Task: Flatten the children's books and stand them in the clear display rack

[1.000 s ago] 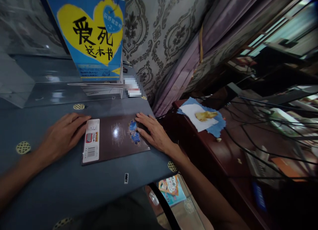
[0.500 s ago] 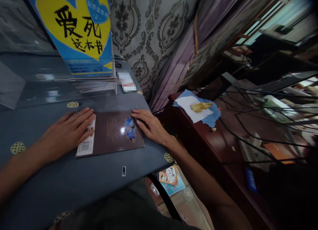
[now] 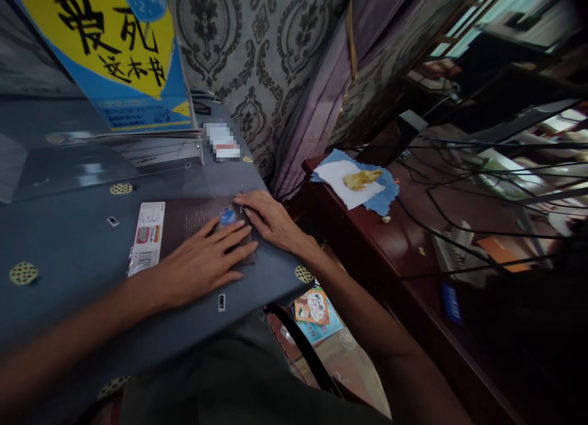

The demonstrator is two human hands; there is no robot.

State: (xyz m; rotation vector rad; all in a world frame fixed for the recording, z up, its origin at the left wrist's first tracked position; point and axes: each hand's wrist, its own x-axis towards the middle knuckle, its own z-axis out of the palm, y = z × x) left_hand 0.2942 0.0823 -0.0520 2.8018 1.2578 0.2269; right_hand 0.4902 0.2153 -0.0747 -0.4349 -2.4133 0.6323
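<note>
A thin brown book (image 3: 177,220) lies back cover up on the desk, a white barcode strip along its left side and a blue figure near its right. Its edges look glossy, like clear film. My left hand (image 3: 209,256) rests flat across the right half of the cover with fingers spread, hiding much of the text and the blue figure. At the book's far right corner sits my right hand (image 3: 271,220), its fingers stretched out and slightly bent, fingertips touching the corner.
A blue and yellow book (image 3: 133,100) stands upright behind a clear stand. A blurred-out card (image 3: 223,142) lies near the desk's (image 3: 82,241) back right edge. On the dark red table (image 3: 390,247) to the right are a cloth with white paper (image 3: 346,189) and many cables.
My left hand has moved right from the barcode side onto the right half of the cover. My right hand stays at the far right corner. The view has shifted slightly.
</note>
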